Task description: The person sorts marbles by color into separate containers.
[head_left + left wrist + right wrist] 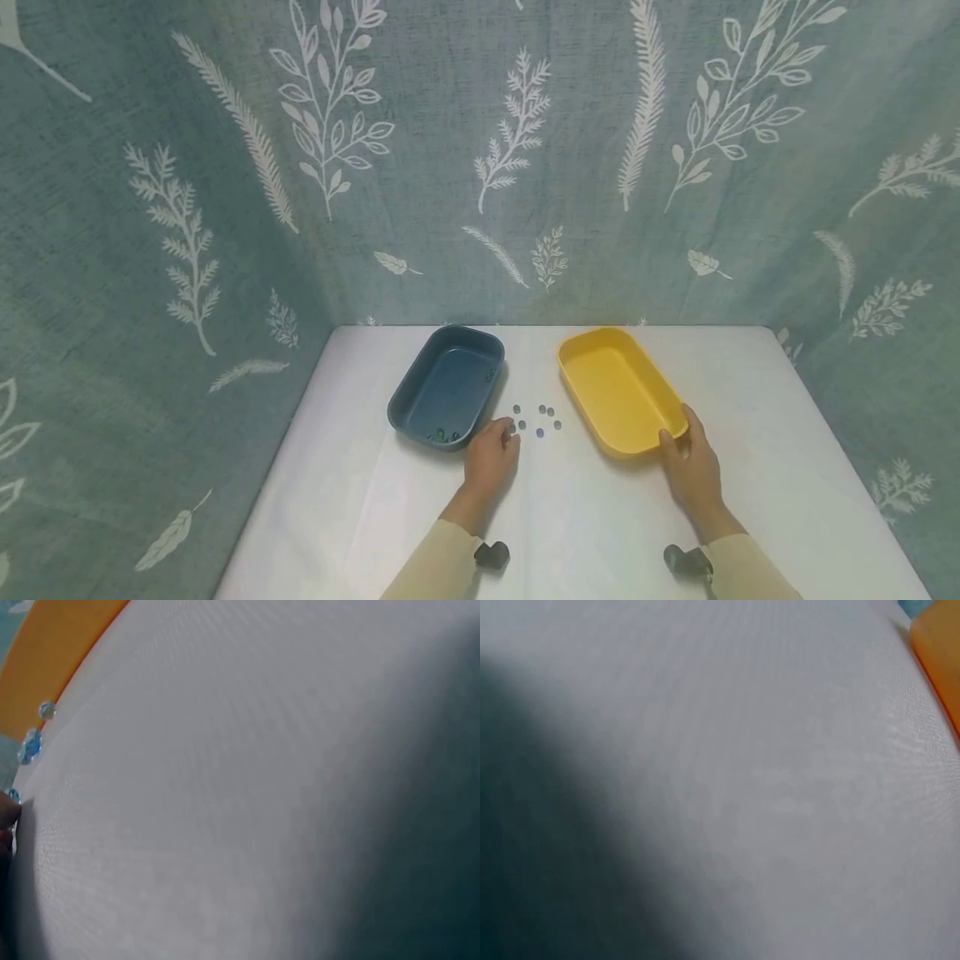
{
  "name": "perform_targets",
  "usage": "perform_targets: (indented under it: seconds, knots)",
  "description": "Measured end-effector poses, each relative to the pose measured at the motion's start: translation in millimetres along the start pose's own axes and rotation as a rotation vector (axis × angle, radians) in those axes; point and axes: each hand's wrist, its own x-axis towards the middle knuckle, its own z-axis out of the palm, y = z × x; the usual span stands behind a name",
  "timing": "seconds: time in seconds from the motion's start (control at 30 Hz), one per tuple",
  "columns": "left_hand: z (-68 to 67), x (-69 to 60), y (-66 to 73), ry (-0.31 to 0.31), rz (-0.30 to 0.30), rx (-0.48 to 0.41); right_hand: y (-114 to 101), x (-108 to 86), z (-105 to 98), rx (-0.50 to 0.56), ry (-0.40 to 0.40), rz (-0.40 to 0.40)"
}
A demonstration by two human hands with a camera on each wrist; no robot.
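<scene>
My left hand (491, 457) is low over the white table, beside the near right corner of a dark blue tray (395, 408). Its thumb and fingertips close around a small glass marble (512, 428); the contact is small and partly hidden. Just beyond lie several clear or bluish glass marbles, including a blue marble (540, 432). A few greenish marbles (440, 434) sit in the near end of the blue tray, others by its right wall. At the right, my right hand (692, 473) grips the near right corner of a yellow tray (622, 454), thumb on the near side.
The white table (780, 467) ends at a patterned green cloth backdrop (570, 233), which also rises along the left and right sides. Both trays stand toward the back, with the loose marbles between them. A dark wrist camera (492, 556) sits by the left sleeve.
</scene>
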Motion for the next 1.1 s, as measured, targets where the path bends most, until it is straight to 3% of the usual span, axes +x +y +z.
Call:
perform_targets:
  seconds: [0.27, 0.6, 0.93, 1.1]
  knots:
    - [0.7, 0.7, -0.5, 0.001, -0.011, -0.01, 3, 1.5, 1, -0.004, 0.0, 0.005]
    - [-3.7, -1.9, 1.7, -0.066, -0.063, -0.04, 0, -0.2, -1, 0.007, -0.018, 0.014]
    - [-8.8, 3.0, 9.6, -0.13, -0.027, 0.037, -6, -2.2, -2, -0.002, -0.029, 0.046]
    - [-11.0, 5.8, 10.5, -0.174, -0.02, 0.013, -4, -2.0, -3, 0.003, -0.041, 0.049]
